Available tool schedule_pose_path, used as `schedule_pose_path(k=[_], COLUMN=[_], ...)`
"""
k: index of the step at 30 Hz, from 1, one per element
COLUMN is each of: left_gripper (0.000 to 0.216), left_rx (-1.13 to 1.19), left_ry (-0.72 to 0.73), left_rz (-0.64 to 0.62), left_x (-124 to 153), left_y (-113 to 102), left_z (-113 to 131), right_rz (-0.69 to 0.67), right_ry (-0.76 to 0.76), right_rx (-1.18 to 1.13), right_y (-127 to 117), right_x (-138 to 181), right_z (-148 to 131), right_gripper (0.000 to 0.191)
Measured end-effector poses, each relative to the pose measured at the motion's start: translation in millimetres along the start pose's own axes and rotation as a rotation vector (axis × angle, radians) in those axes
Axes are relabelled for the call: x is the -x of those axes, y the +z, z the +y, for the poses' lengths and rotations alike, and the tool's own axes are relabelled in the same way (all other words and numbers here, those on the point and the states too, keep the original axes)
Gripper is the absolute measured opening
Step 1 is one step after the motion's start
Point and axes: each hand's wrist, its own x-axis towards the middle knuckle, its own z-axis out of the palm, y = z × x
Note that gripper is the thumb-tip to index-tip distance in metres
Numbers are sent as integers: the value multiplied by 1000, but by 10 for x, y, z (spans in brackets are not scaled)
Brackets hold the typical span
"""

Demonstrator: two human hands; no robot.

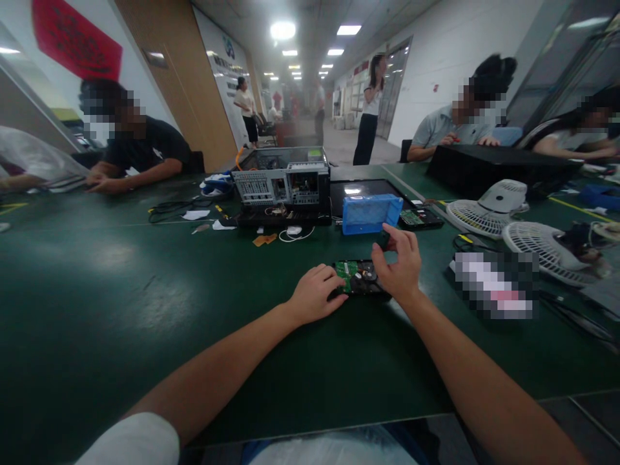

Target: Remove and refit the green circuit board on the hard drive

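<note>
A hard drive (pixel 357 276) lies flat on the green table in front of me, its green circuit board facing up. My left hand (pixel 317 290) grips the drive's left end, thumb at the near edge and fingers over the far side. Above the right end is my right hand (pixel 400 261), pinching what looks like a dark screwdriver (pixel 383 241) between thumb and fingers. The tool's tip is hidden. Just beyond stands a blue plastic box (pixel 371 214), upright on its side.
Farther back sits an open computer case (pixel 281 184). Another circuit board (pixel 419 217) lies right of the blue box. White fan parts (pixel 487 210) and a blurred-out object (pixel 494 284) are at right. Paper scraps and cables lie at left. Several people sit around the table (pixel 121 290).
</note>
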Motion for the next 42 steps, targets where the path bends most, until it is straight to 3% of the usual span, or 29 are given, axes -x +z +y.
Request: schedule_pose_path(k=[5,8,13,32,42], left_gripper=[45,47,46,44,44], left_rx=[-23,-35,-42,-72,-89], left_ry=[-60,-47,-39,-62,-102], left_rz=[-4,-28,-39,-92,-100], left_x=[6,12,18,7,-7], left_y=[13,17,42,7,-11], left_z=[-39,-63,-81,-47,-4], right_rz=[-186,-235,-234,-255,-202], right_ry=[5,28,71,-24,-123], right_rx=[-144,-191,-256,-240,-178], right_y=[14,47,88,84,75], right_x=[18,54,103,105,79], right_z=[-86,-97,-78,-163,-227], right_gripper=[44,45,46,42,45])
